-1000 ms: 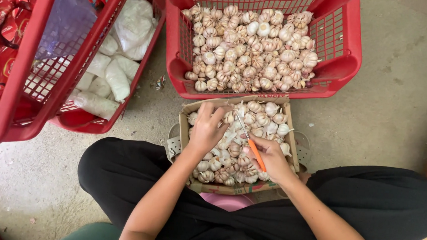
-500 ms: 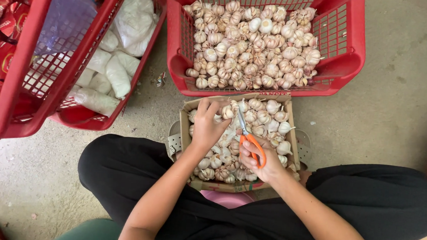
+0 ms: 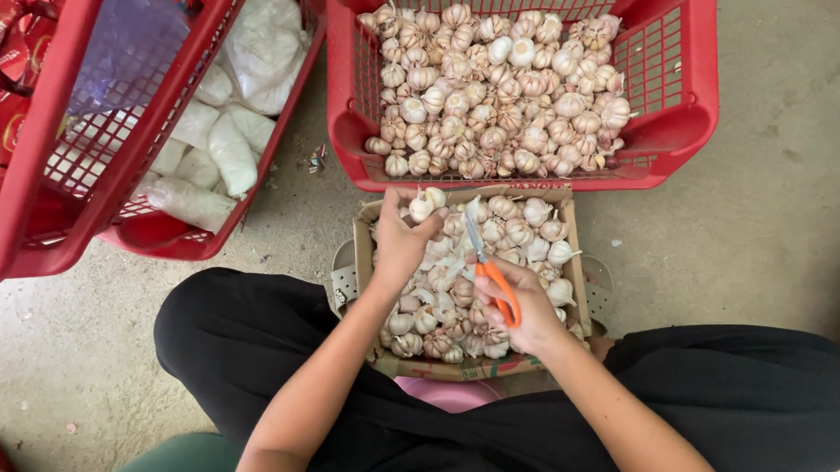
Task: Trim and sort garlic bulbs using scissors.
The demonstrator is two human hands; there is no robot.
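Left hand [image 3: 401, 248] grips a garlic bulb [image 3: 422, 207] over the cardboard box [image 3: 369, 262] of garlic; right hand [image 3: 523, 307] holds orange scissors [image 3: 491, 271]. Red basket [image 3: 689, 117] of garlic beyond.

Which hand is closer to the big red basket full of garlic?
Left. The left hand lifts a garlic bulb just below the red basket; the right hand, holding orange scissors, sits lower over the cardboard box.

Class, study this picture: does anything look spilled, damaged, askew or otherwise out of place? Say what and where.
Little stands out. Small scraps of litter lie on the concrete floor between the two red baskets. The garlic sits inside the red basket and cardboard box; none has spilled. The left hand holds a bulb, the right hand orange scissors.
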